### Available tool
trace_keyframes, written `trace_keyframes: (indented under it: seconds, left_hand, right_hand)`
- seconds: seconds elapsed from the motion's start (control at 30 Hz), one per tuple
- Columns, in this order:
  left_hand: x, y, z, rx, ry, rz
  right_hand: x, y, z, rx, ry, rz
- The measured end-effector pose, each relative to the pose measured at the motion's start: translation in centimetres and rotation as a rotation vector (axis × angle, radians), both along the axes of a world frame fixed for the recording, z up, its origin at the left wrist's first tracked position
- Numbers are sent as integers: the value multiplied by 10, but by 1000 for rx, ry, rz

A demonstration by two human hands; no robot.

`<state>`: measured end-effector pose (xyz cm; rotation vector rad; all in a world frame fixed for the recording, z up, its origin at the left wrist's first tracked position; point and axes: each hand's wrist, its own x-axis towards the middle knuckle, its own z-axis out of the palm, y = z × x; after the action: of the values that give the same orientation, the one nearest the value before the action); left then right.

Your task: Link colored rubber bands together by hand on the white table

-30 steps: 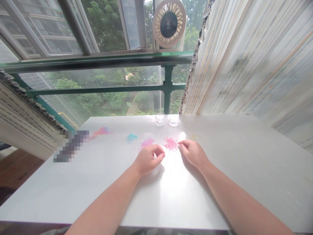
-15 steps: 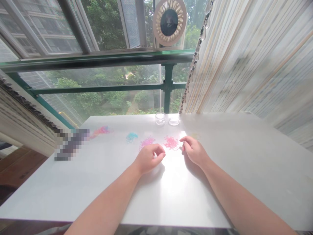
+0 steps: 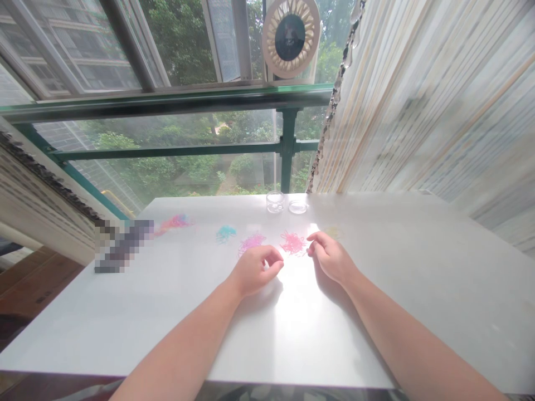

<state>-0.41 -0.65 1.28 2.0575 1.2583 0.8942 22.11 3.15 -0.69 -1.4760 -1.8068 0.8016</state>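
Small piles of thin, rubber-band-like strands lie on the white table (image 3: 179,328). My left hand (image 3: 257,270) is just in front of the purple pile (image 3: 251,243), covering part of it, with thumb and forefinger pressed together in a pinch; anything between the tips is too small to make out. Just right of the pink-red pile (image 3: 293,243) is my right hand (image 3: 330,255), its fingers curled and the forefinger bent forward over the thumb. Whatever it may hold cannot be seen. Beyond it, a faint yellow pile (image 3: 334,231) is partly hidden.
A blue pile (image 3: 226,233) and a mixed-colour pile (image 3: 174,223) lie farther left, near a blurred-out dark object (image 3: 125,246). At the back edge stand a clear round container (image 3: 275,203) and a clear shallow lid or dish (image 3: 297,207). A round fan-like device (image 3: 290,38) hangs by the window.
Almost nothing differs. Both hands keep their places and finger poses, and the piles look the same; the view has shifted very slightly.
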Motion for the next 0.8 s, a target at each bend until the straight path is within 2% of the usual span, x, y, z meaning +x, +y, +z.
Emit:
trace_keyframes:
  seconds: [0.33, 0.53, 0.67, 0.8]
  left_hand:
    - [-1, 0, 0, 1, -5, 5]
    - [-15, 7, 3, 54, 4, 88]
    - [-52, 23, 6, 57, 54, 277]
    - [-117, 41, 2, 28, 112, 669]
  right_hand:
    - [0, 0, 2, -15, 36, -20]
    - [-1, -4, 2, -55, -57, 7]
    - [-2, -3, 1, -77, -73, 21]
    - [-4, -4, 0, -170, -80, 30]
